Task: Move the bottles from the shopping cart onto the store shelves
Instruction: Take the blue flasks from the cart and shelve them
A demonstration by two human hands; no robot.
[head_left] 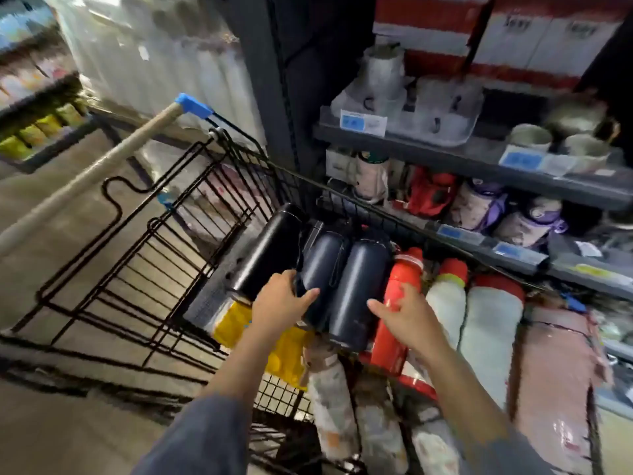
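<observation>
The blue shelf labels (521,159) and box (548,32) print are too blurred to read.

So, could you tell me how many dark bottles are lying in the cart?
3: the black bottle leftmost, the middle navy bottle under the left hand, the right navy bottle beside the red one. Others may be hidden underneath.
</observation>
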